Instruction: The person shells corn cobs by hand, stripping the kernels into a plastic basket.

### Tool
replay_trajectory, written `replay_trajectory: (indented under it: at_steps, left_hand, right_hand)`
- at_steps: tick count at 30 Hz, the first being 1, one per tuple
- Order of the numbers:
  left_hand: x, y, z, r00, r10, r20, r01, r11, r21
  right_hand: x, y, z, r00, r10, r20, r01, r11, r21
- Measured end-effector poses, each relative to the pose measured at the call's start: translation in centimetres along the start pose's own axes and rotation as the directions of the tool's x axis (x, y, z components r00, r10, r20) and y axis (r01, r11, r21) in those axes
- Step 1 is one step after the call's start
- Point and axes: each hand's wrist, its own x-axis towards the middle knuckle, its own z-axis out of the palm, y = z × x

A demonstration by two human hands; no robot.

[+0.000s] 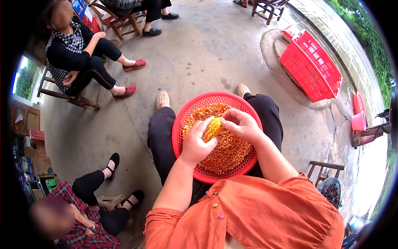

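Note:
A yellow corn cob [213, 129] with kernels on it is held over a round red perforated basket [177, 143] on my lap. My left hand [196, 143] wraps round the cob from the left, thumb along its lower side. Fingers of my right hand [242, 125] are bent against the cob's upper right end, the thumb pressed close to it. Beneath both hands, loose orange-yellow corn kernels [226, 155] cover the basket's bottom. Whether a kernel is between my right fingertips is hidden.
Red plastic crates [311, 66] stand on the concrete floor at the right, with a pink basin [358, 121] farther right. A seated person [72, 54] is at upper left, another [89, 211] at lower left. A small chair [325, 172] stands near my right side.

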Motion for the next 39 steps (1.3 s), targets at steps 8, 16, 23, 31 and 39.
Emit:
replay_trajectory:
  at_steps: [8,16,23,31,39]
  left_hand:
    - [0.21,0.73,0.15,0.988,0.146,-0.043,-0.131,0.959,0.252]
    - [0.07,0.62,0.35,0.985,0.173,-0.002,-0.165,0.947,0.276]
    - [0.17,0.38,0.63,0.994,0.109,-0.033,-0.106,0.991,0.077]
    - [0.27,0.64,0.03,0.992,0.129,-0.01,-0.127,0.985,0.12]
    - [0.07,0.41,0.16,0.992,0.123,0.041,-0.129,0.972,0.197]
  right_hand:
    - [0.08,0.63,-0.18,1.0,0.023,0.016,-0.022,0.999,-0.03]
    - [-0.08,0.5,-0.29,0.997,0.068,0.032,-0.068,0.998,-0.015]
    - [-0.07,0.31,-0.46,0.996,0.032,0.078,-0.042,0.991,0.13]
    - [0.1,0.36,-0.5,0.992,0.084,0.094,-0.096,0.988,0.123]
    - [0.08,0.59,-0.45,0.996,0.042,0.074,-0.044,0.999,0.027]
